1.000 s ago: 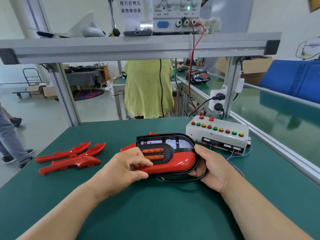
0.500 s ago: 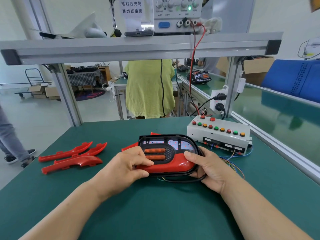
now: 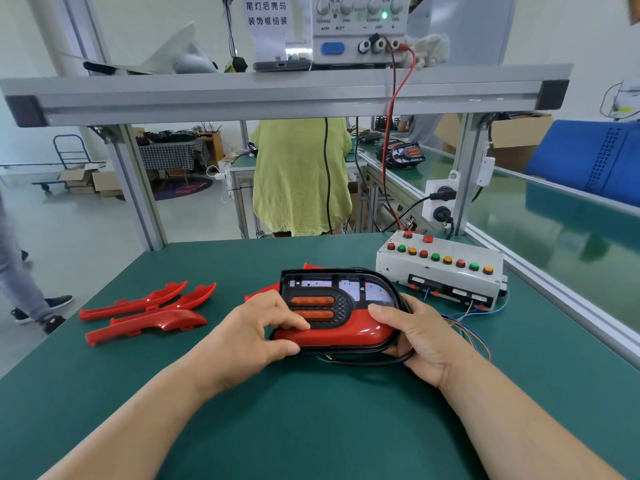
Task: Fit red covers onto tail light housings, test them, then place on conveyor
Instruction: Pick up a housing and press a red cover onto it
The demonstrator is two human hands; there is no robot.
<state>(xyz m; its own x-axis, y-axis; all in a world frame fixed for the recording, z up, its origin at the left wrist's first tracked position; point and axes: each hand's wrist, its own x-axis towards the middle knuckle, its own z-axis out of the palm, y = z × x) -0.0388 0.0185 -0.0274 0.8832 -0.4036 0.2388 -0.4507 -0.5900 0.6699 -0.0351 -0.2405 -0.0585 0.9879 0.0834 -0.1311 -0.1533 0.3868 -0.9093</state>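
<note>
Two bare forearms reach out over a green table (image 3: pixel 311 420). The left hand (image 3: pixel 256 336) grips the left end of a black housing (image 3: pixel 346 289). Its fingers are curled over the top and its thumb presses the near edge. The right hand (image 3: pixel 419 341) grips the right end, with the thumb lying on top and the fingers curled underneath. The housing sits mid-table between the hands, tilted up toward the viewer. A glossy red cover (image 3: pixel 343 332) runs along its near side. A black cable (image 3: pixel 367 361) loops beneath it.

To the left, well apart, lie three spare covers (image 3: pixel 145 313). Just beyond the right hand is a white test box (image 3: pixel 440 268) with coloured buttons and coloured wires (image 3: pixel 474 327) trailing from it. A green conveyor (image 3: pixel 554 230) runs along the right.

Farther off stands a person (image 3: pixel 301 174) in a yellow-green top. Overhead, a shelf (image 3: pixel 277 95) carries a power supply (image 3: pixel 360 26).
</note>
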